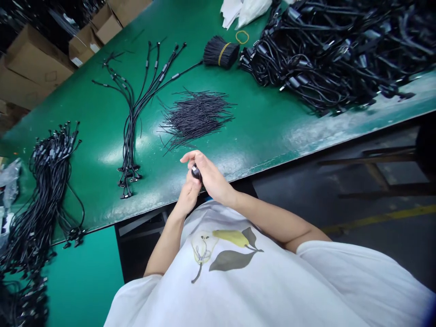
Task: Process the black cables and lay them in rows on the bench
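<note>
Close to the table's front edge, my left hand (190,193) and my right hand (211,176) are pressed together around a black cable connector (195,171). Only its rounded dark end with a shiny metal tip shows between the fingers; the rest is hidden. My right hand curls over from the right, its fingertips reaching past the connector. The fingers of my left hand are closed below it. Just beyond my hands lies a loose heap of thin black ties (197,114). Several black cables (128,131) with connectors at both ends are spread out to the left.
A banded bundle of black ties (218,53) stands at the back beside a yellow rubber band (242,37). A large pile of black cables (334,54) covers the right rear of the green table (259,113). Another cable pile (51,177) lies left; cardboard boxes (37,59) stand beyond.
</note>
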### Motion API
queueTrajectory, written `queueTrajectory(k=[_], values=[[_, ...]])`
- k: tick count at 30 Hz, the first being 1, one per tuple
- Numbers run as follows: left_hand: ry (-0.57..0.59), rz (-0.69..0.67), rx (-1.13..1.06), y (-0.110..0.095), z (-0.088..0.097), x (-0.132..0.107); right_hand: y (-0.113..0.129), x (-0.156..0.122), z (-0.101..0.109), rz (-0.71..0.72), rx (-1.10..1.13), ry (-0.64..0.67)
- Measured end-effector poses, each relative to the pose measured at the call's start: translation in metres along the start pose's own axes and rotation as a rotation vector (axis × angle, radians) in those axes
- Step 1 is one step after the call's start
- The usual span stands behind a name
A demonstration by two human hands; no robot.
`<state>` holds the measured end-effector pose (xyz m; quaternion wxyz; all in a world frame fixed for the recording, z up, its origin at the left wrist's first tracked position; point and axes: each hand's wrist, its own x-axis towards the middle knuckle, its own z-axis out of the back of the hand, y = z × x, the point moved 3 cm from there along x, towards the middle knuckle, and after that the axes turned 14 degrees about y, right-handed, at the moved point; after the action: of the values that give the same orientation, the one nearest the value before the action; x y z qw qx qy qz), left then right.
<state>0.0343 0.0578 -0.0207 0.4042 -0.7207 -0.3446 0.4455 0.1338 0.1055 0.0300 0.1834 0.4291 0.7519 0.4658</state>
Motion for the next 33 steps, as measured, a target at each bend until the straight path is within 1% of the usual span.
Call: queueTrajectory(k=[2, 3, 4, 5, 7, 8, 9, 11, 13, 14, 16, 18, 21, 23, 24, 26, 28, 29, 31, 32, 33], values=[[0.12, 0.023, -0.139, 0.003, -0.012, -0.005, 0.002, 0.001, 0.007, -0.037, 0.07, 0.024], [0.177, 0.042, -0.21, 0.003, -0.019, -0.009, 0.006, 0.0, 0.012, -0.05, 0.069, 0.039], [0.226, 0.081, -0.291, 0.002, -0.025, -0.014, 0.011, -0.001, 0.017, -0.054, 0.031, 0.056], [0.248, 0.117, -0.369, 0.0, -0.029, -0.017, 0.017, -0.002, 0.023, -0.043, -0.044, 0.068], [0.229, 0.158, -0.489, -0.003, -0.033, -0.021, 0.033, -0.008, 0.035, 0.016, -0.312, 0.084], [0.199, 0.159, -0.512, -0.005, -0.032, -0.022, 0.039, -0.011, 0.039, 0.05, -0.492, 0.122], [0.168, 0.151, -0.491, -0.006, -0.03, -0.021, 0.044, -0.014, 0.041, 0.087, -0.685, 0.197], [0.154, 0.133, -0.366, -0.006, -0.026, -0.02, 0.044, -0.023, 0.04, 0.16, -1.053, 0.434], [0.206, 0.127, -0.153, -0.007, -0.023, -0.021, 0.034, -0.033, 0.039, 0.208, -1.361, 0.677], [0.252, 0.134, -0.02, -0.009, -0.023, -0.023, 0.028, -0.039, 0.038, 0.22, -1.494, 0.757], [0.344, 0.166, 0.269, -0.014, -0.024, -0.03, 0.02, -0.052, 0.036, 0.244, -1.71, 0.845], [0.41, 0.2, 0.542, -0.024, -0.025, -0.04, 0.02, -0.065, 0.03, 0.297, -1.847, 0.864], [0.503, 0.219, 0.832, -0.038, -0.026, -0.052, 0.027, -0.082, 0.02, 0.381, -1.954, 0.762], [0.564, 0.206, 0.969, -0.041, -0.028, -0.055, 0.027, -0.089, 0.017, 0.38, -1.973, 0.707], [0.582, 0.199, 1.033, -0.04, -0.028, -0.055, 0.025, -0.091, 0.017, 0.354, -1.963, 0.708], [0.589, 0.184, 1.159, -0.032, -0.028, -0.051, 0.014, -0.09, 0.02, 0.24, -1.903, 0.773], [0.556, 0.17, 1.259, -0.022, -0.026, -0.042, 0.002, -0.086, 0.025, 0.059, -1.805, 0.877], [0.529, 0.162, 1.287, -0.017, -0.025, -0.038, -0.002, -0.083, 0.028, -0.036, -1.755, 0.909], [0.469, 0.15, 1.265, -0.009, -0.02, -0.03, -0.004, -0.073, 0.037, -0.18, -1.666, 0.923], [0.436, 0.145, 1.203, -0.006, -0.017, -0.027, -0.001, -0.066, 0.042, -0.205, -1.618, 0.924], [0.395, 0.141, 1.106, -0.004, -0.013, -0.025, 0.004, -0.057, 0.048, -0.191, -1.561, 0.923]])
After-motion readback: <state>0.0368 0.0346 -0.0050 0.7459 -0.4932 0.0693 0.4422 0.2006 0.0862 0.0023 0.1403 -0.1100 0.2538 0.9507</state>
